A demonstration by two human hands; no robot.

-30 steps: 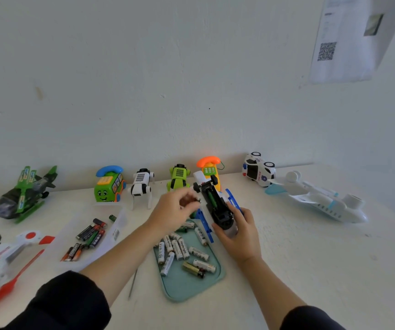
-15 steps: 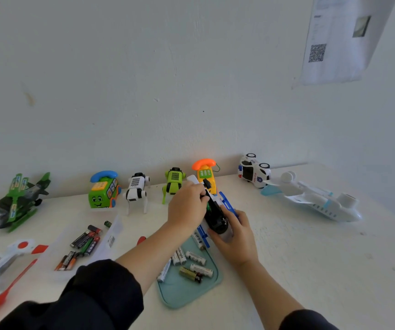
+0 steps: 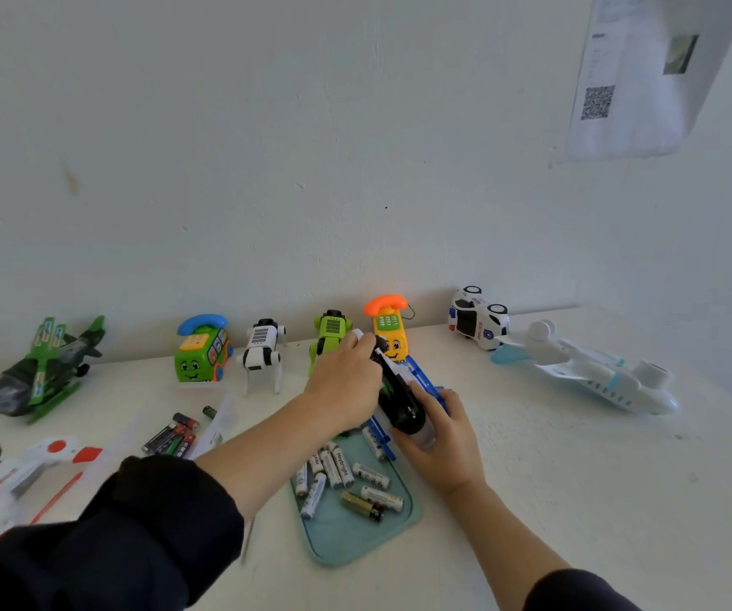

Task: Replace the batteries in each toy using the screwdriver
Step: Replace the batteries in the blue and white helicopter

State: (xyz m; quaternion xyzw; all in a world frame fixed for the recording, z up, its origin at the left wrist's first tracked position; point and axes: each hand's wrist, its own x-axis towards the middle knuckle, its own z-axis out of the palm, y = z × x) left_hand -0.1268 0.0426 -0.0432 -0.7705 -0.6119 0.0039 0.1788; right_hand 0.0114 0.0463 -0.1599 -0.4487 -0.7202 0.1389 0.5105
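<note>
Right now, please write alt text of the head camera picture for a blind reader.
The right hand grips an upturned black and blue toy helicopter while the left hand presses a white battery into it, above a teal tray on a white table.

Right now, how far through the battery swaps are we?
Hard to tell what is finished: loose white batteries lie on the blue tray and darker ones on the table. In hand: the right hand holds an overturned black and blue toy while the left hand works at its underside with something white. The other toys along the wall, such as the police car, sit untouched.
</note>
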